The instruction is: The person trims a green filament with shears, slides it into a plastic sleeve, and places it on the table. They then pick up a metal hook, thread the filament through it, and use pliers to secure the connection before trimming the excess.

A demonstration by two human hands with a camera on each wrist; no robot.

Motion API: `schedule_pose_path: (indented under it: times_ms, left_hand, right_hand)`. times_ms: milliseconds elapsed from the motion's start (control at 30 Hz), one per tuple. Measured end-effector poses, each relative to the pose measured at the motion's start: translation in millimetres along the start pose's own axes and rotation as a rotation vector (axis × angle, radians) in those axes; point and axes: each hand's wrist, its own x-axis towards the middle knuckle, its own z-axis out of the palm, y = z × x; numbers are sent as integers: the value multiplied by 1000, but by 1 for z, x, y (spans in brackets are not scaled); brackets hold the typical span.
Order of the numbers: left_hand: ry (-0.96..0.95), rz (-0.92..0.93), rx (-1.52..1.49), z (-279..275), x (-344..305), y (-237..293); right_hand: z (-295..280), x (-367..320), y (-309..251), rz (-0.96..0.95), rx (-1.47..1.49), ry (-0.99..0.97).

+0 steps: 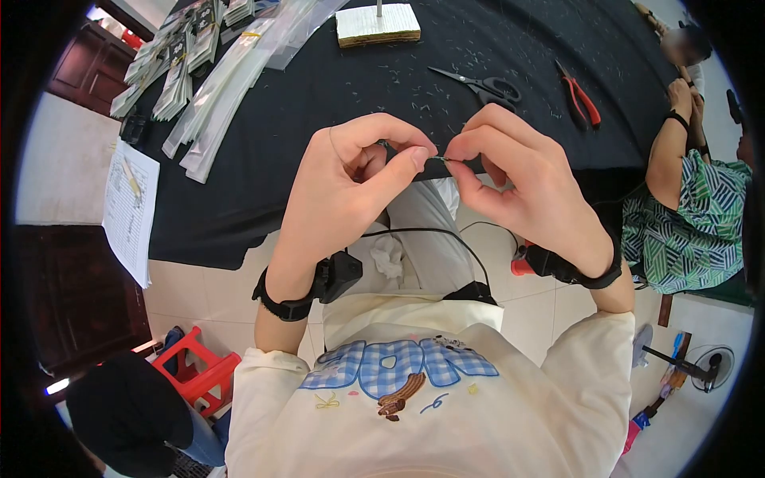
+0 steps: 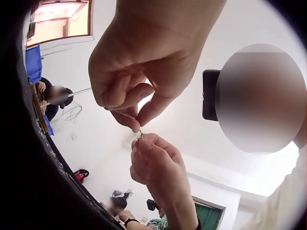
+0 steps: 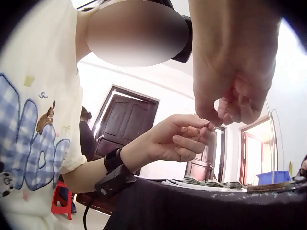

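Note:
Both hands are raised over the near edge of the black cloth, fingertips nearly meeting. The left hand point(image 1: 343, 179) pinches a small, thin greenish piece point(image 1: 437, 158) between thumb and forefinger. On its other side, the right hand point(image 1: 526, 171) pinches the same piece with thumb and forefinger. In the left wrist view a small shiny bit point(image 2: 140, 136) shows between the fingertips of the left hand point(image 2: 144, 72) and the right hand point(image 2: 160, 167). A fine thread runs by the left fingers. The right wrist view shows the fingertips together, the piece mostly hidden.
Black-handled scissors point(image 1: 488, 84) and red-handled pliers point(image 1: 577, 95) lie on the black cloth point(image 1: 319, 103) among small clippings. A white block point(image 1: 378, 25) with a rod stands at the back. Plastic sleeves point(image 1: 227, 103) and a written sheet point(image 1: 131, 207) are left. Another person sits right.

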Motion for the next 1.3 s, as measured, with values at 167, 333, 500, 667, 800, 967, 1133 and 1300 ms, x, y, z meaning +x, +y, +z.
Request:
schedule_pose_path:
  times_ms: [167, 333, 500, 667, 800, 967, 1133, 1300]
  left_hand:
    - [5, 34, 15, 2, 1, -7]
    - [-26, 33, 38, 1, 0, -5]
    - [-52, -25, 5, 1, 1, -4]
    - [-54, -67, -16, 1, 1, -4]
    - [-75, -93, 51, 0, 0, -1]
    - [-139, -192, 57, -3, 0, 6]
    - [-100, -187, 28, -2, 1, 2]
    - [-99, -206, 4, -3, 1, 4]
  right_hand:
    - [0, -1, 3, -56, -23, -24]
    - [0, 1, 3, -104, -56, -27]
    - [-2, 2, 1, -110, -77, -54]
    - [-2, 3, 1, -146, -119, -64]
    - [-2, 3, 0, -146, -140, -83]
    - [-1, 3, 0, -140, -126, -75]
    - [0, 2, 1, -100, -71, -57]
    - [0, 1, -1, -15, 32, -65]
